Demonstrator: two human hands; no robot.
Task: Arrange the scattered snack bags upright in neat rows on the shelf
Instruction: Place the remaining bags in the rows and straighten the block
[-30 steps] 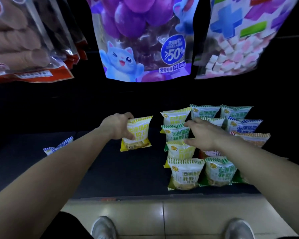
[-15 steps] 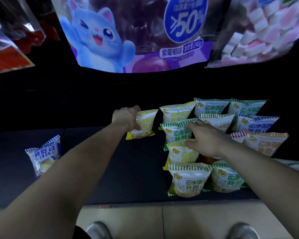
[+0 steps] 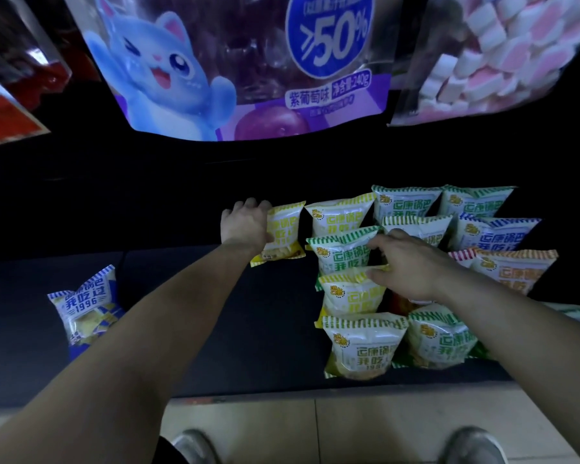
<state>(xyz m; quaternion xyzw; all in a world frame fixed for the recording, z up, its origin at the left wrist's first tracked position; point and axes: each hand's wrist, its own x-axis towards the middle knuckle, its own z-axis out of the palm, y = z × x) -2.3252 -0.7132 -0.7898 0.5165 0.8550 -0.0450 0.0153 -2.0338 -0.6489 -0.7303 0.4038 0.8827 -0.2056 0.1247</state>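
Observation:
My left hand (image 3: 246, 226) grips a yellow-striped snack bag (image 3: 283, 234) by its left edge, holding it upright at the back of the dark shelf (image 3: 215, 313), just left of another yellow bag (image 3: 340, 216). My right hand (image 3: 406, 266) lies flat, fingers spread, on the standing bags, touching a green-striped bag (image 3: 340, 254) and a yellow bag (image 3: 350, 294) in front of it. Several more bags stand in rows to the right. A blue-striped bag (image 3: 87, 306) lies alone at the left.
Large hanging packs fill the top: a purple cat-print grape pack (image 3: 235, 65), a marshmallow pack (image 3: 489, 51) and a red pack (image 3: 7, 105). The shelf's front edge (image 3: 282, 393) meets a tiled floor (image 3: 332, 426), where my shoes (image 3: 191, 447) show.
My left hand has carried the yellow bag away from me to the back row, beside the other yellow bag. My right hand has stayed on the standing bags. The camera has tilted down.

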